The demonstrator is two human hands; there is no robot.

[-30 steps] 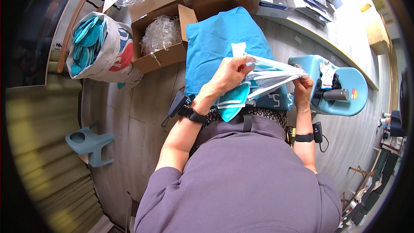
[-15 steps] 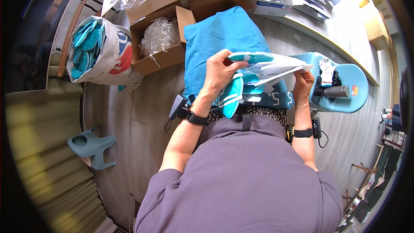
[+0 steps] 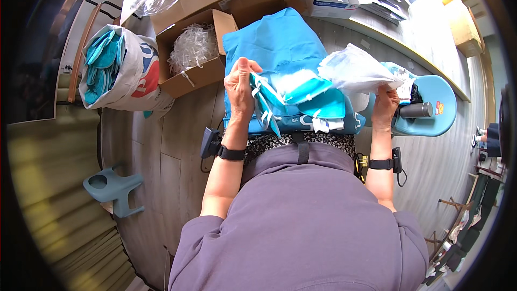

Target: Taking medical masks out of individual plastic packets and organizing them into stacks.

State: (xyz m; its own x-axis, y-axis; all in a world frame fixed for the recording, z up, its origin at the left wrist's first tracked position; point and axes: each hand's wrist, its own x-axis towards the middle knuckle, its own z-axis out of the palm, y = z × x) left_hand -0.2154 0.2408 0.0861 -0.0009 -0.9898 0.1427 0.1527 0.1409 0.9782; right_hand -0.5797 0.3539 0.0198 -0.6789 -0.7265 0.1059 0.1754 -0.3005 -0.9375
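Observation:
Several teal, slipper-like pieces with white edging lie over the blue cloth on my lap. My left hand is closed at the left end of this bunch, pinching the edge of one teal piece. On the other side, my right hand grips the lower right corner of a thin, whitish see-through bag. That bag spreads above the right part of the cloth, apart from my left hand. A small white piece lies below the teal ones.
A white sack at the left holds more teal pieces. Beside it stands a cardboard box with clear, shredded-looking plastic. On the right, a light-blue stool carries a dark bottle. A grey-blue stool is on the floor.
My hands have moved apart, the left one leftward. The whitish bag has come away from the teal pieces and now puffs out at my right hand. The teal pieces have fanned out over the cloth.

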